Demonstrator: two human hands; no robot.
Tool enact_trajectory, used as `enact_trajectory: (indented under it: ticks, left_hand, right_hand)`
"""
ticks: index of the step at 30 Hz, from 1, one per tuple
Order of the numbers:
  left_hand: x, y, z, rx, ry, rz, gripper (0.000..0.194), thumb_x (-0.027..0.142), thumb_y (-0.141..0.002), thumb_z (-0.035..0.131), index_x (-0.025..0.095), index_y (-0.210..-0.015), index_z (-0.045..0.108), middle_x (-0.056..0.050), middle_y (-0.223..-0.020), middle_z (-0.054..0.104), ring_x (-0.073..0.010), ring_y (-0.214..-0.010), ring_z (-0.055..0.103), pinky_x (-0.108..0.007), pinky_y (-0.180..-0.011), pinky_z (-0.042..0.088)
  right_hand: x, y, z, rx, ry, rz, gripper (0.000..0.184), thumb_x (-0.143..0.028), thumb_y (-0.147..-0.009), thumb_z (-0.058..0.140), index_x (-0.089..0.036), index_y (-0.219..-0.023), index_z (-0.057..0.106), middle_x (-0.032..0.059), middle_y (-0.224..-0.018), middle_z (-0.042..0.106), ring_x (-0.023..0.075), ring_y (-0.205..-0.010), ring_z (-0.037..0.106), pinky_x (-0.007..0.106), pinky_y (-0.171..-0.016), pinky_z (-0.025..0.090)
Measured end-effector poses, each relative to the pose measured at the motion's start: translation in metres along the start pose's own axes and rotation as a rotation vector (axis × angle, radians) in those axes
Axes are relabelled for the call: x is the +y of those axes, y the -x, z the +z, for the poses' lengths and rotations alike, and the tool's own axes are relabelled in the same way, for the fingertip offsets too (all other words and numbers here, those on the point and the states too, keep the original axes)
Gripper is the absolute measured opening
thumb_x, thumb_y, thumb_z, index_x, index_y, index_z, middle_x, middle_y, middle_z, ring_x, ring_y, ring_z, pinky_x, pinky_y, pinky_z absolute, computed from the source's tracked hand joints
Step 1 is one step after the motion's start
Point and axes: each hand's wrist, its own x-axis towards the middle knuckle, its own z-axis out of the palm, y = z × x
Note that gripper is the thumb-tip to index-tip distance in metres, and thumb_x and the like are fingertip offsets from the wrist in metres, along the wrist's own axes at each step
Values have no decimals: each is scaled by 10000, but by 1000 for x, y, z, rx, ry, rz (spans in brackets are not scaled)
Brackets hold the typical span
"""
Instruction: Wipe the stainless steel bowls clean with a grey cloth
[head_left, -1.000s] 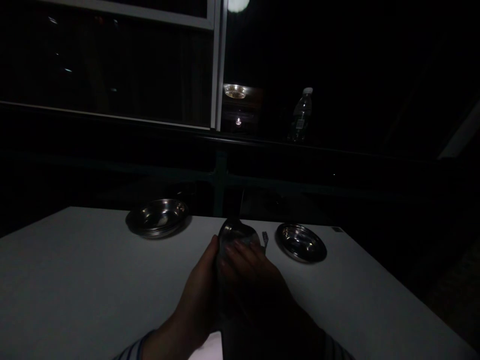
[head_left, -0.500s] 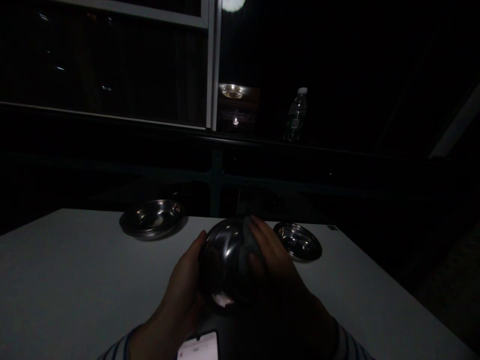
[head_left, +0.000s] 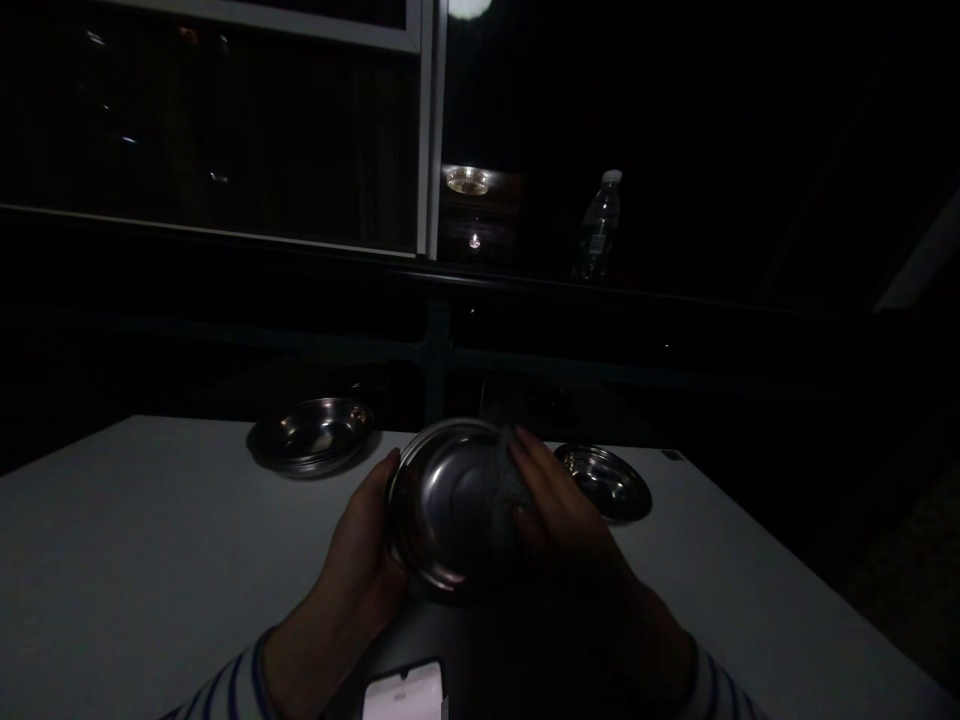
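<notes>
Between my hands a shiny metal bowl is held up above the table, tilted so that its round base shows. My left hand grips its left rim, the thumb on the near face and the fingers behind. On the bowl's right side my right hand presses a dark grey-green cloth, fingers bent round it. The lower part of the right hand is lost in shadow. Below the bowl a phone with a lit screen lies on the white table.
A stack of metal bowls stands at the table's far left edge. Another metal bowl sits to the right, just beyond my right hand. On the dark ledge behind is a clear plastic bottle, beside a window frame.
The bowl has turned, so its flat base now faces me more than its curved side. My right hand and the cloth have shifted slightly right along it.
</notes>
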Motion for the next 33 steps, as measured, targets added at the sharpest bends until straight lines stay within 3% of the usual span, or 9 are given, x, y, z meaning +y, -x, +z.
enact_trajectory:
  ticks: [5,9,13,17,21,25,29,33]
  left_hand:
    - [1,-1,-1,36,42,-2,191,220,-799,460,128,-681,580,-10,-491,611,-116,-392,552,-202,-401,448]
    - [-5,0,-1,2,-3,-125,233,259,-804,461,128,-644,569,-18,-467,597,-117,-374,545,-185,-339,406]
    - [-6,0,0,-3,-14,-96,212,242,-802,474,129,-660,583,-22,-520,629,-124,-429,577,-205,-414,461]
    - [-1,0,-1,-31,-56,-15,153,227,-790,493,139,-725,601,-14,-559,641,-135,-469,586,-219,-445,470]
    - [2,-2,-4,-42,-44,21,99,176,-771,515,153,-759,611,-17,-618,662,-151,-574,618,-233,-555,495]
    - [3,-4,-4,-33,-19,-11,126,195,-784,498,149,-762,613,-24,-611,660,-165,-588,622,-246,-568,496]
    - [3,-4,-2,-61,-17,-3,119,189,-781,502,141,-797,610,-29,-664,675,-165,-601,625,-242,-560,490]
    - [2,-3,-1,-20,-18,10,132,190,-790,488,145,-731,598,-11,-579,648,-137,-515,599,-216,-490,466]
  right_hand:
    - [-35,0,10,84,38,-156,367,-265,-860,379,-105,-1181,455,107,-1252,478,242,-1251,298,424,-984,356]
    - [-51,-2,10,25,13,-203,388,-290,-858,387,-123,-1203,448,68,-1280,463,205,-1259,290,378,-1003,344]
    - [-34,-4,1,37,49,-133,378,-302,-879,357,-112,-1190,458,115,-1278,459,237,-1255,298,435,-985,353]
    - [-12,-5,-13,9,17,10,397,-200,-871,348,-73,-1245,392,159,-1275,448,227,-1225,355,398,-947,413]
    - [-3,-4,-29,100,-63,169,437,-171,-876,310,-138,-1312,304,109,-1247,484,183,-1176,425,360,-936,436]
    - [-1,-3,-39,151,-60,232,425,-174,-874,328,-164,-1298,328,87,-1240,494,165,-1165,439,320,-937,435]
    - [-6,-4,-34,73,6,95,416,-190,-865,354,-93,-1270,355,141,-1267,458,189,-1198,394,340,-950,415]
    - [-24,-3,-11,20,68,-47,353,-210,-861,377,-91,-1185,453,152,-1274,449,255,-1247,311,433,-958,387]
